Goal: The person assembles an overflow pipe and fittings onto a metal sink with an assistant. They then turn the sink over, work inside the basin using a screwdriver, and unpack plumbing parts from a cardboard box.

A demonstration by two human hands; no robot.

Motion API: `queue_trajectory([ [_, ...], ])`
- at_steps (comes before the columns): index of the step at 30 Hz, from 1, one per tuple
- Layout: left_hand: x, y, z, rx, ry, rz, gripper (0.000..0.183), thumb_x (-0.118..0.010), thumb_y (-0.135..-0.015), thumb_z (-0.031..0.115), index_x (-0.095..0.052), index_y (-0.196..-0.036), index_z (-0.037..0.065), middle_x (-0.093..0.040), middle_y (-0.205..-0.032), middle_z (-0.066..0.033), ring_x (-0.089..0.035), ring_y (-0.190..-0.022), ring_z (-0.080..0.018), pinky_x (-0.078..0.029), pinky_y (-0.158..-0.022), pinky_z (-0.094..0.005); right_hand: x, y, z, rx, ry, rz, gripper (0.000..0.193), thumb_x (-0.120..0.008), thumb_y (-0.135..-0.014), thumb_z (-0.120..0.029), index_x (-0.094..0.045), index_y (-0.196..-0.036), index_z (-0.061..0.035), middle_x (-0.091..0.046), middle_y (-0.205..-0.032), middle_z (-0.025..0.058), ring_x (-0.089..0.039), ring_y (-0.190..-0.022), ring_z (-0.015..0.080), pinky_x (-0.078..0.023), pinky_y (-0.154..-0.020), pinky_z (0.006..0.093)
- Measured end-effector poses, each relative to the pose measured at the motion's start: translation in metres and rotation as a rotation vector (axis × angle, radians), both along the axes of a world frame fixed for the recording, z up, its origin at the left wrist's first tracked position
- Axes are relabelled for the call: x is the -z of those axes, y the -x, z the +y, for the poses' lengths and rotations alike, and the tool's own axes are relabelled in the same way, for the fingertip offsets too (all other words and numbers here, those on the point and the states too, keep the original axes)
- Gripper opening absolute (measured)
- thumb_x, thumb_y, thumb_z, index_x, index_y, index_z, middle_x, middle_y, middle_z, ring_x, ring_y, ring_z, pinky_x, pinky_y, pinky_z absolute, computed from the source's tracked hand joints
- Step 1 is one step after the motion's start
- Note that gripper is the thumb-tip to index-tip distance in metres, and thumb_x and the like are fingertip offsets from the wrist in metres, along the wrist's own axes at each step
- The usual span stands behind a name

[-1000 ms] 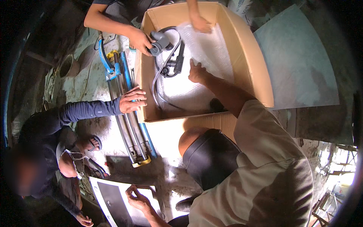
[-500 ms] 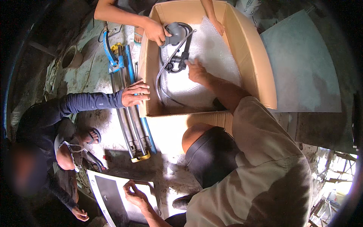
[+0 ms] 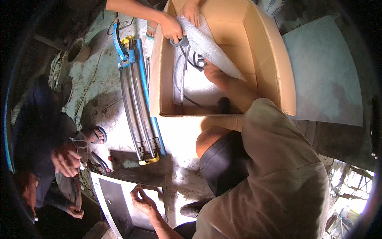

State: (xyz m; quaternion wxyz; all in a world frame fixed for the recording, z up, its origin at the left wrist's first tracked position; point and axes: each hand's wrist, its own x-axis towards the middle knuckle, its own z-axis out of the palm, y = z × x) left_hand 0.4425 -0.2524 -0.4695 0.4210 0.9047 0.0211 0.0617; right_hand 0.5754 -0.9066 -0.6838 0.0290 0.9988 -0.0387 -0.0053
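rough, pale, stained concrete floor (image 3: 107, 99); a large grey tile slab (image 3: 322, 75) lies flat at right; bright daylight enters bottom right.

Cardboard box (image 3: 274, 59): one, big and open
Bubble wrap sheet (image 3: 211, 44): one, inside the box
Tile cutter (image 3: 137, 99): one, long, with blue rails
Flat grey tile (image 3: 322, 75): one, beside the box
Sandal (image 3: 97, 133): one on a foot
Hands in the box: three
People: at least three
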Motion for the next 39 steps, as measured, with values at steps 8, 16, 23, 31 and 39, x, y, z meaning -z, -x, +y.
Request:
queue_trajectory([
  [8, -0.015, 0.001, -0.009, -0.008, -0.109, 0.011, 0.009, -0.060, -0.096, 0.005, -0.061, -0.089, 0.000, -0.074, -0.096, -0.0158, -0.069, -0.092, -0.0264, -0.053, -0.090, -0.0399, -0.034, 0.009, 0.028, 0.254, 0.043, -0.215, 0.014, -0.058, -0.084, -0.003, -0.067, -0.094, 0.0002, -0.067, -0.091, 0.0195, -0.066, -0.095, 0.0390, -0.048, -0.101, 0.0477],
  [16, -0.019, 0.000, -0.012, 0.017, -0.196, 0.004, 0.009, -0.061, -0.097, 0.008, -0.062, -0.090, 0.001, -0.074, -0.095, -0.0162, -0.069, -0.091, -0.0275, -0.053, -0.089, -0.0391, -0.129, -0.037, 0.115, -0.376, -0.388, -0.318, 0.029, -0.066, -0.077, -0.004, -0.066, -0.106, -0.0043, -0.062, -0.115, 0.0142, -0.057, -0.114, 0.0312, -0.045, -0.101, 0.0442],
  [23, -0.021, -0.002, -0.018, -0.034, -0.168, 0.020, 0.004, -0.063, -0.094, -0.002, -0.063, -0.090, -0.002, -0.072, -0.092, -0.0123, -0.066, -0.088, -0.0209, -0.052, -0.087, -0.0362, -0.081, -0.038, 0.129, -0.379, -0.188, 0.072, 0.028, -0.065, -0.083, -0.011, -0.070, -0.111, -0.0121, -0.054, -0.124, 0.0040, -0.051, -0.124, 0.0241, -0.043, -0.103, 0.0429],
  [31, -0.022, 0.001, -0.018, -0.020, -0.137, 0.008, 0.005, -0.063, -0.093, -0.005, -0.063, -0.091, -0.001, -0.073, -0.095, -0.0137, -0.067, -0.090, -0.0210, -0.053, -0.088, -0.0369, -0.109, -0.010, 0.089, -0.438, -0.088, -0.147, 0.013, -0.063, -0.082, -0.016, -0.069, -0.092, -0.0122, -0.057, -0.103, 0.0046, -0.053, -0.108, 0.0227, -0.043, -0.093, 0.0382],
  [39, -0.019, -0.001, -0.013, -0.044, -0.160, 0.033, 0.006, -0.062, -0.092, -0.007, -0.063, -0.093, -0.001, -0.073, -0.096, -0.0131, -0.067, -0.090, -0.0216, -0.053, -0.088, -0.0356, -0.147, 0.034, 0.014, -0.405, -0.144, -0.081, 0.021, -0.061, -0.071, -0.001, -0.060, -0.092, -0.0013, -0.059, -0.103, 0.0130, -0.052, -0.113, 0.0343, -0.043, -0.103, 0.0433],
])
